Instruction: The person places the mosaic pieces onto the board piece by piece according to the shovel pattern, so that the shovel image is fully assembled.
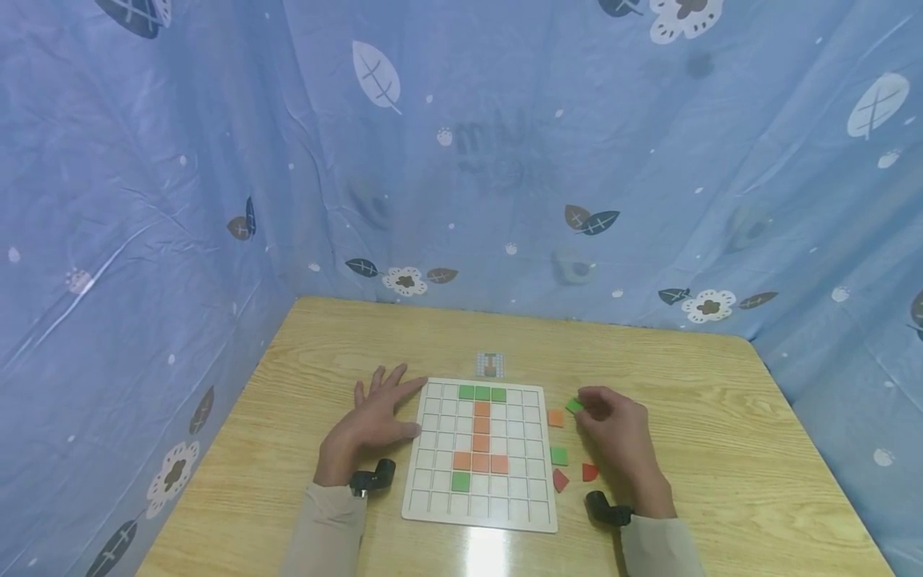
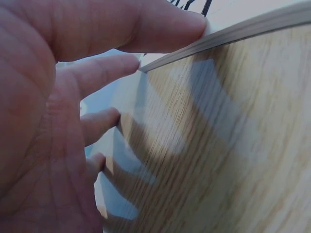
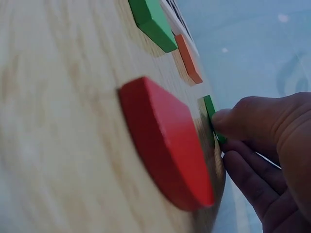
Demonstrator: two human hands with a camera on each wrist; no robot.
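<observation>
A white grid board [image 1: 440, 513] lies on the table with green tiles in a top row, orange tiles down a middle column and across a lower row, and one green tile [image 1: 461, 482] below that row's left end. My left hand [image 1: 378, 417] has its fingers spread, the thumb and index fingertips touching the board's left edge [image 2: 228, 36]. To the right of the board, my right hand [image 1: 616, 425] pinches a green square tile [image 3: 210, 108] between thumb and fingers, close over the table. The tile is partly hidden by the thumb.
Beside the board's right edge lie an orange tile [image 1: 555, 417], another green tile [image 1: 559, 456] and two red curved-edge pieces, one nearer the board [image 1: 560, 481] and one farther right [image 1: 590, 472]. A small pattern card [image 1: 490, 365] lies behind the board. Blue patterned curtain [image 1: 505, 160] surrounds the table.
</observation>
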